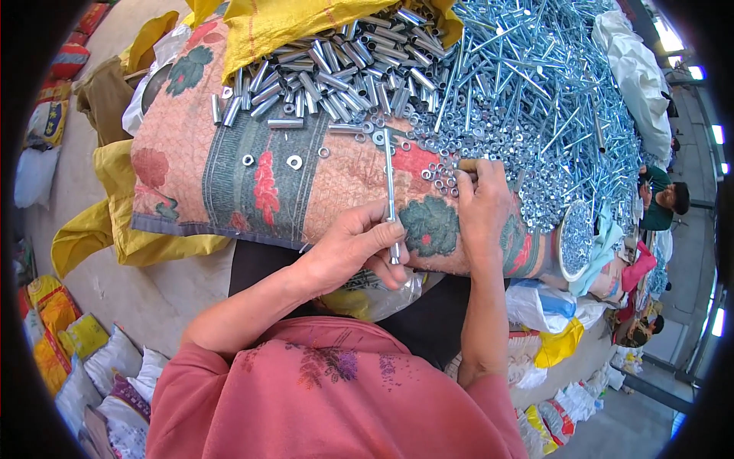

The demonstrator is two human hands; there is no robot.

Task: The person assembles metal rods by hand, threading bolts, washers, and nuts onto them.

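Note:
My left hand (pixel 365 243) is closed round a long metal bolt (pixel 391 176), which stands nearly upright with its flared end down by my fingers. My right hand (pixel 483 200) reaches to the edge of a heap of small nuts and washers (pixel 482 141). Its fingers are curled together, with a brownish covering on one fingertip; what they pinch, if anything, is too small to make out. A few loose rings lie beside those fingertips. Beyond my left hand, a nut (pixel 247 160) and a flat washer (pixel 294 162) lie on the patterned cloth (pixel 344 183).
Metal sleeves (pixel 336 80) spill from a yellow sack (pixel 290 23) at the back. A large heap of long bolts (pixel 550 69) fills the far right. A white-rimmed container (pixel 564 249) of small parts stands at right. Other people (pixel 659 199) sit further right; filled sacks (pixel 115 359) line the left floor.

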